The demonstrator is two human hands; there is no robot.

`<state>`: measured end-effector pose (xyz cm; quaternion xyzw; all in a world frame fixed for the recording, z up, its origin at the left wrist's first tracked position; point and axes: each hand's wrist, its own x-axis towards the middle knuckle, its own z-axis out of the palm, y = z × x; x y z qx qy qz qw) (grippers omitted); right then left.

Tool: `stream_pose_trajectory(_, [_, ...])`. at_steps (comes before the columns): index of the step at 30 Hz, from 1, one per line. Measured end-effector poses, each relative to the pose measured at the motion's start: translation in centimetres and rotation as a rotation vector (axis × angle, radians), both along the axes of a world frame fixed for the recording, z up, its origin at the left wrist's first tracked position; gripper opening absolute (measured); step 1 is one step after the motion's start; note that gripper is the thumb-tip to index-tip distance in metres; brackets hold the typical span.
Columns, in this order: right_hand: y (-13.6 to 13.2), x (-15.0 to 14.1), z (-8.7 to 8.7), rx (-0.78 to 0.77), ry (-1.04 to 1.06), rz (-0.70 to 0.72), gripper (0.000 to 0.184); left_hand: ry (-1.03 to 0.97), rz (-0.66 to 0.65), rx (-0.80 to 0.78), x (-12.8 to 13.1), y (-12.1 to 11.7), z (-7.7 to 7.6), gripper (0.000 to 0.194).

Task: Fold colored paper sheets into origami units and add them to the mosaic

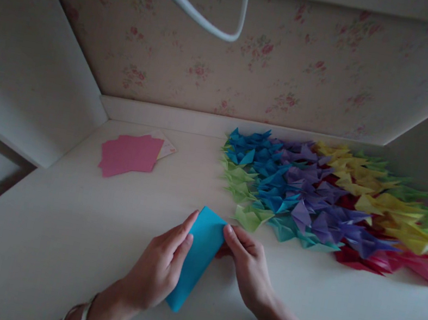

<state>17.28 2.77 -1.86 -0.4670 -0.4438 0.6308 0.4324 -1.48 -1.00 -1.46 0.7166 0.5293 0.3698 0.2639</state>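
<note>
- Blue folded paper (200, 259), a long narrow piece, sits slantwise between the person's two hands, just above or against the near middle of the white worktop (60, 232); from here I can't quite tell which.
- The left hand (160, 263) grasps it along the left side, thumb and forefinger at the edge; silvery bangles (86, 317) circle that wrist.
- The right hand (248, 262) pinches the upper right corner, thumb on top and the other fingers tucked partly behind.
- Off to the left, farther back, pink sheets (132, 155) lie in an uneven stack, partly over a pale printed sheet (168, 147).
- On the right, folded paper figures (287, 187) crowd together in rows: green, blue, teal, purple, yellow and red.
- Behind everything runs flowered wallpaper (254, 73), and a white curved tube (191, 10) hangs across the top of it.
</note>
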Motion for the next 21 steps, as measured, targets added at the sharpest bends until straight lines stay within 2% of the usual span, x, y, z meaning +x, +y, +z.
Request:
stream_pose_trajectory(8, [0.02, 0.1, 0.0, 0.067, -0.059, -0.078, 0.043, 0.02, 0.038, -0.033, 0.17, 0.06, -0.24, 0.049])
stream_pose_trajectory(15, [0.53, 0.24, -0.41, 0.034, 0.02, -0.201, 0.041, -0.006, 0.017, -0.102, 0.24, 0.02, -0.14, 0.047])
stream_pose_trajectory(21, [0.5, 0.13, -0.02, -0.02, 0.08, -0.201, 0.042, -0.014, -0.033, -0.066, 0.26, 0.12, -0.04, 0.043])
